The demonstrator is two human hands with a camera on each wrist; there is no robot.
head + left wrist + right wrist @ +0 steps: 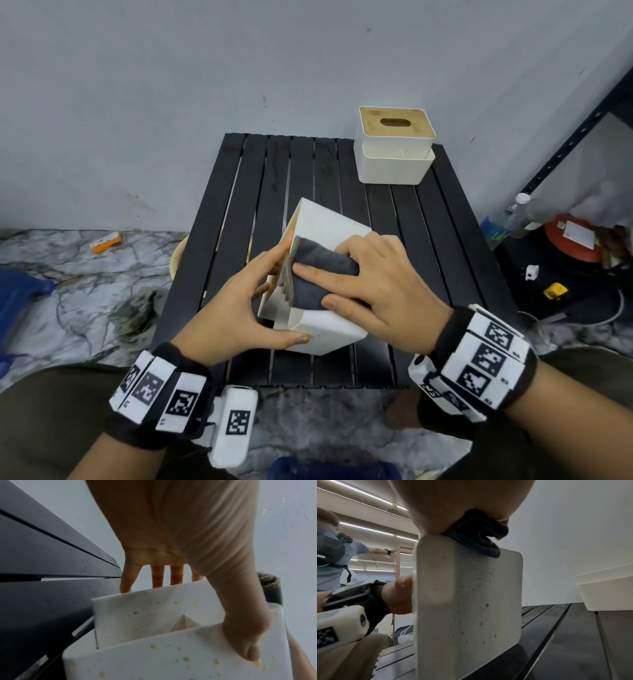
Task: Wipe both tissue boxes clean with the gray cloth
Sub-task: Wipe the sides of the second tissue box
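Observation:
A white tissue box (325, 222) lies tipped on its side in the middle of the black slatted table (239, 205). My left hand (236, 308) holds it, thumb on the near corner and fingers against the far lid side. Yellowish specks dot the box (154, 655) beside my left hand (171, 527). My right hand (376, 274) presses the gray cloth (318, 270) flat on the upturned face with straight fingers. From the right wrist, the cloth (481, 538) bunches under my right hand (462, 500) atop the box (462, 601). The second tissue box (394, 164), wooden-lidded, stands upright at the back right.
A black metal rack (582, 126) stands right of the table, with a water bottle (507, 219) and a red container (572, 236) on the floor beside it. An orange packet (106, 241) lies on the marble floor at left. Another person (330, 561) stands in the background.

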